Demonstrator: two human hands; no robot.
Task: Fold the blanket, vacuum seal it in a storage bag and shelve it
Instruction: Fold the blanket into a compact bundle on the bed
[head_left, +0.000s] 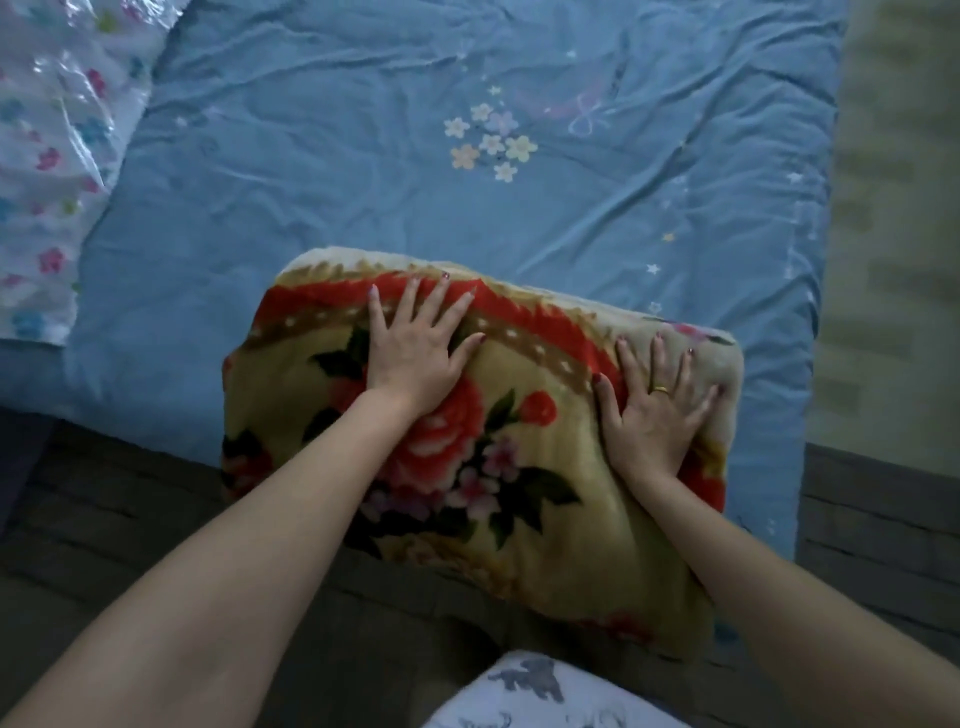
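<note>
Head view: left hand (415, 348) and right hand (657, 415) press flat, fingers spread, on the plush folded blanket (483, 447) at the bed's (311, 156) near edge.

Beyond both grips, past the far edge of the blanket (467, 441), the blue sheet (363, 156) lies flat and open, wrinkled only; a hand can pass there freely. Between the left grip (415, 348) and the right grip (654, 410) the blanket top is bare. Far to the left of the left grip, the bag (52, 156) lies on the sheet, well apart from the blanket. To the right of the right grip a strip of sheet stays open up to the bed's edge. Nearer than the grips, the blanket overhangs the dark floor (130, 519).
</note>
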